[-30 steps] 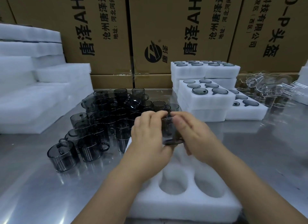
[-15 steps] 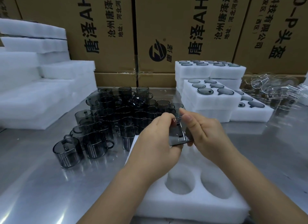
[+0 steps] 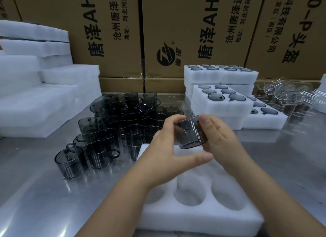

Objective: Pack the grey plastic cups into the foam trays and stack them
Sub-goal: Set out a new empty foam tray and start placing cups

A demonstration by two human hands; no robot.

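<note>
As left hand (image 3: 164, 148) and right hand (image 3: 218, 136) grip it, the grey cup (image 3: 191, 134) leans, axis near upright

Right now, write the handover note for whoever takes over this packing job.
Hands: left hand and right hand both grip one cup above the front tray.
Done: filled trays are stacked at back right.
The front tray's visible pockets are empty; the far ones are hidden by the hands.
To the left, the loose cups wait.
Left to do: seat this cup, fill the tray, stack it, then work through the pile.
</note>
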